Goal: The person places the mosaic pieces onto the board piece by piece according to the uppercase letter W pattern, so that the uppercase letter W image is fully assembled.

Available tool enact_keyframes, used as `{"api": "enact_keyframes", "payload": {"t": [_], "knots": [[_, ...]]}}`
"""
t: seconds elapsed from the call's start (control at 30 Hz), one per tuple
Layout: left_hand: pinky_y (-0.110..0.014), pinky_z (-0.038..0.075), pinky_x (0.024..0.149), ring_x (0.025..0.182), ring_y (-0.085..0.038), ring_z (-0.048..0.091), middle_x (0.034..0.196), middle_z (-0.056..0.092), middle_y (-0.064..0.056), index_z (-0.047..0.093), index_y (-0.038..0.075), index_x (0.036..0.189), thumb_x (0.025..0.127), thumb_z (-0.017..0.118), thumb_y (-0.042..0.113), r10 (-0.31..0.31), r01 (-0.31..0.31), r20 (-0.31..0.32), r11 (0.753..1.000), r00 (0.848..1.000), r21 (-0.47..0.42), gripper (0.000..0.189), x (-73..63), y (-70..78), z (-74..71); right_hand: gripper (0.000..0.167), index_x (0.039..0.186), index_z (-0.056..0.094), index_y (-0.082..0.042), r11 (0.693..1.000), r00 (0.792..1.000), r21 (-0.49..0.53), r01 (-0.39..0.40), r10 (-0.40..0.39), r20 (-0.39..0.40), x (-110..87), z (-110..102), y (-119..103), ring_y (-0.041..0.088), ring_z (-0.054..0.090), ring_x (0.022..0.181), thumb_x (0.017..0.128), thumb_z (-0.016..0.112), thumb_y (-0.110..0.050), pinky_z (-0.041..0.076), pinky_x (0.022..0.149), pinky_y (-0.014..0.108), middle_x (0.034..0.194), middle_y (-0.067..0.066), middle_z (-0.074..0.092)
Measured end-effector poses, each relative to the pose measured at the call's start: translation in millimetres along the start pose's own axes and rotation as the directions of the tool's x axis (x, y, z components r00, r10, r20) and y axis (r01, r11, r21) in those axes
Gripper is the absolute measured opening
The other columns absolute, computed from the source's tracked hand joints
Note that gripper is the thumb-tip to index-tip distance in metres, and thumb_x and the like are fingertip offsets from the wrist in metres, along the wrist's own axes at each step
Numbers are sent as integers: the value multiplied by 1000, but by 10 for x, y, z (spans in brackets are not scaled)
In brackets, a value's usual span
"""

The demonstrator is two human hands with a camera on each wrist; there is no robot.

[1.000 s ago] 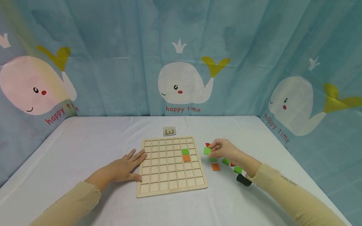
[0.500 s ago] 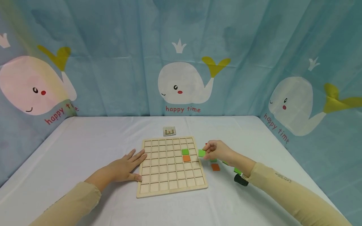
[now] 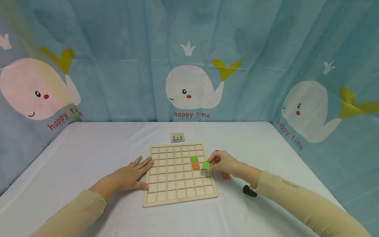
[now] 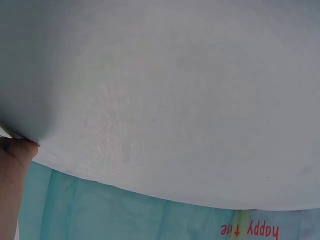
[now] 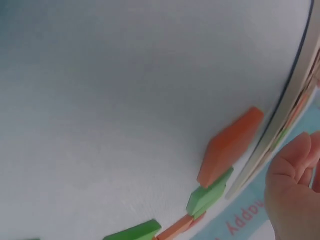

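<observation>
The right hand [image 3: 223, 163] has its fingers pinched on a green tile [image 3: 206, 165] over the board [image 3: 177, 177], an orange tile [image 3: 195, 166] just left of their tips. The left hand's [image 3: 128, 176] fingers lie spread apart, the board's left edge beneath their tips.

My feed shows a white counter [image 3: 88, 144] bearing a wooden grid board [image 3: 170, 177], with a small patterned card [image 3: 177, 137] lying just beyond it. Right of the board I make out an orange tile [image 3: 226, 175], a green tile [image 5: 132, 231] and a dark cylinder [image 3: 250, 191] (what it is, I can't tell).
</observation>
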State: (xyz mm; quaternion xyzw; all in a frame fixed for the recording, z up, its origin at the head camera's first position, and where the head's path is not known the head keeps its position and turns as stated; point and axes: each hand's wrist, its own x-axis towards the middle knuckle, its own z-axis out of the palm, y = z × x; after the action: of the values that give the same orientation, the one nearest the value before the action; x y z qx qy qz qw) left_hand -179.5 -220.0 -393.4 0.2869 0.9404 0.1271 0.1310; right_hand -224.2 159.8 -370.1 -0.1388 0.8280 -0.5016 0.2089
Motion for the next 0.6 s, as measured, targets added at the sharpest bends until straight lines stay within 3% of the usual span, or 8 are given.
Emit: {"api": "enact_keyframes", "payload": {"t": [0.37, 0.6], "knots": [[-65, 20, 109, 142, -50, 8, 161, 10, -17, 23, 4, 154, 85, 51, 68, -4, 4, 3, 1000, 1000, -6, 99, 0, -3, 6, 26, 96, 62, 2, 999, 999, -41, 17, -16, 33, 48, 108, 13, 15, 55, 72, 77, 80, 2, 48, 65, 24, 80, 5, 60], [-66, 19, 109, 142, -50, 7, 161, 9, -17, 22, 4, 154, 86, 52, 67, -8, 8, 10, 1000, 1000, -16, 98, -4, 14, -6, 24, 93, 64, -3, 995, 999, -98, -29, 33, 43, 97, 192, -20, 15, 49, 68, 77, 82, -1, 40, 59, 23, 76, 3, 55]]}}
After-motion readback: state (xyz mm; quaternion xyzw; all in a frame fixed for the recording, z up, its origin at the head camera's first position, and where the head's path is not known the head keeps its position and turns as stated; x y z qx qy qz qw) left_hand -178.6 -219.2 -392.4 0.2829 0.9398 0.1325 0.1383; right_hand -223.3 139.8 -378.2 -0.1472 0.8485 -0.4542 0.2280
